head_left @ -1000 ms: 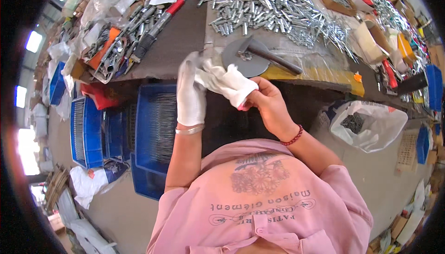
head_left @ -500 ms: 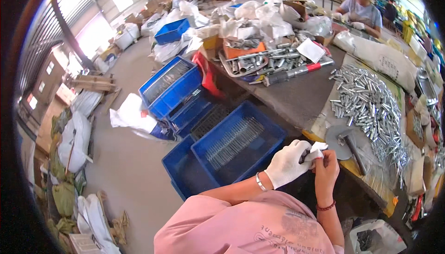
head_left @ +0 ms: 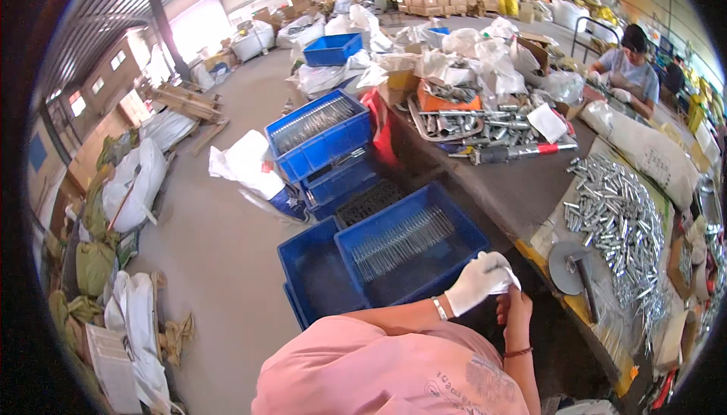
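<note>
Our gloved left hand (head_left: 477, 282) pinches the cuff of a white glove (head_left: 506, 279), closed on it. Our bare right hand (head_left: 516, 310) enters that glove from below, grip unclear. Both sit above the blue crate (head_left: 413, 244), beside the surface's (head_left: 522, 195) near edge.

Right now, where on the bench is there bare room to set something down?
A bare grey strip of bench runs between the tray of metal parts and the heap of silver tubes. Past the tubes, toward the sacks, it is crowded.
</note>
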A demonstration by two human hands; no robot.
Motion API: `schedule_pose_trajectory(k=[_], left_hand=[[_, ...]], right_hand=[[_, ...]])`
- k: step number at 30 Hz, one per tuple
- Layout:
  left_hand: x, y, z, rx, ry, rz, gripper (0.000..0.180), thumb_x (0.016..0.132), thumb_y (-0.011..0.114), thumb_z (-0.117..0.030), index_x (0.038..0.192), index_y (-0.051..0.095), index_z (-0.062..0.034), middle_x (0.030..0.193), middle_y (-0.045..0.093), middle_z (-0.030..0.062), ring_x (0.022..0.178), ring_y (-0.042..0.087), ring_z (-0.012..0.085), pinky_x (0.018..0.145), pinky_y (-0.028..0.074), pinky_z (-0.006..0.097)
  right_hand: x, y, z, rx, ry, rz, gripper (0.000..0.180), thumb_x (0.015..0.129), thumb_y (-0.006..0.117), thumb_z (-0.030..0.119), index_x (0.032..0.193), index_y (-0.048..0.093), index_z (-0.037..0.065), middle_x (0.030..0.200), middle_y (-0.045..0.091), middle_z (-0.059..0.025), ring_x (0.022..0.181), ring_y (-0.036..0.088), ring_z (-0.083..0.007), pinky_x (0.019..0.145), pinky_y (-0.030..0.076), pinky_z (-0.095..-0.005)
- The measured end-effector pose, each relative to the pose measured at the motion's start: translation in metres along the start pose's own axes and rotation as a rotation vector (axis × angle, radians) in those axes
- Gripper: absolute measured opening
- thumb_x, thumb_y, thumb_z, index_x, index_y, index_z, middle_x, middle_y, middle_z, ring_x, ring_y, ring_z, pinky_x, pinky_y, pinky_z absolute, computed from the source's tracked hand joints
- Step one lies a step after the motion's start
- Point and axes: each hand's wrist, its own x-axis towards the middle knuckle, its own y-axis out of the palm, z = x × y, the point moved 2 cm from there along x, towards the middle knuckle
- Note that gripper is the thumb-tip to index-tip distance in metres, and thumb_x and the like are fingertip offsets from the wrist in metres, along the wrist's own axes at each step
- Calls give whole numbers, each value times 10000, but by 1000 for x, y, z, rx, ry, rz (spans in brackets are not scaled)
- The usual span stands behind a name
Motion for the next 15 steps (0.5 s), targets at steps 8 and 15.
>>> schedule_pose_trajectory(k=[8,15], left_hand=[[-42,15,-13,441,605,-203,161,1039,771,-121,1191,723,-95,946,768,155,836,795,364,727,621,409],[-25,22,-20,823,718,-22,136,999,747,-160,1133,767,-168,829,704,106,754,742,344,668,600,435]], right_hand=[[5,1,9,972,247,529,520,1221,427,485,1144,713,58,952,741,-77,717,679,-160,600,556,-297],[3,37,7,563,55,531,457,1191,509,386,1445,628,25,1333,734,-148,1218,715,-274,1106,577,-439]])
